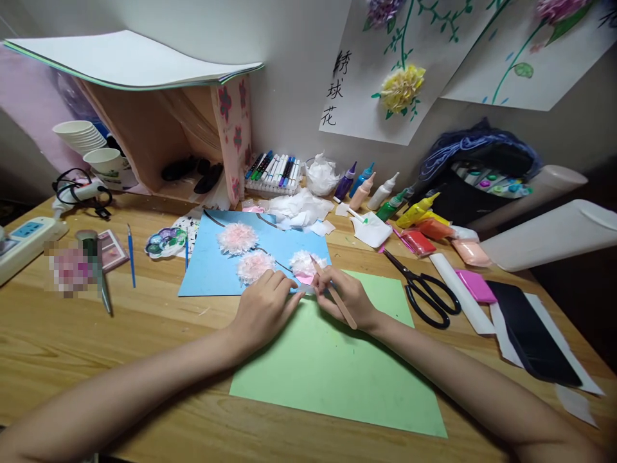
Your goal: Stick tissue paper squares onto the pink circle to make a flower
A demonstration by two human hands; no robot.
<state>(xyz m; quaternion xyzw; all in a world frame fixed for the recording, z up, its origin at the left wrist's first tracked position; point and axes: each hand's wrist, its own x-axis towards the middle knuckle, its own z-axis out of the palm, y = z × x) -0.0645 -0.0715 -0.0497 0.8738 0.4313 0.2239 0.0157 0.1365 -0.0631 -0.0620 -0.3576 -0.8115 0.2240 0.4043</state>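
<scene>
My right hand (344, 296) is closed around a slim wooden stick (343, 307) with a pointed upper end. Its fingertips also meet a small piece of white tissue paper (305, 290). On the other side of that piece, my left hand (265, 308) has its fingers bent and pinches the near end. Both hands lie over the front edge of a blue sheet (207, 273). It bears fluffy pale pink tissue flowers, one at the upper left (238, 238), one in the middle (255, 266) and one (306, 263) with a pink patch, beside dark branch lines.
A green sheet (332, 373) lies under my forearms. Black-handled scissors (427, 289) and a dark phone-like slab (535, 334) are on the right. Paint bottles (385, 193), crumpled tissue (299, 209) and a marker box (274, 172) stand behind. Leftward are a paintbrush (131, 257) and a power strip (29, 241).
</scene>
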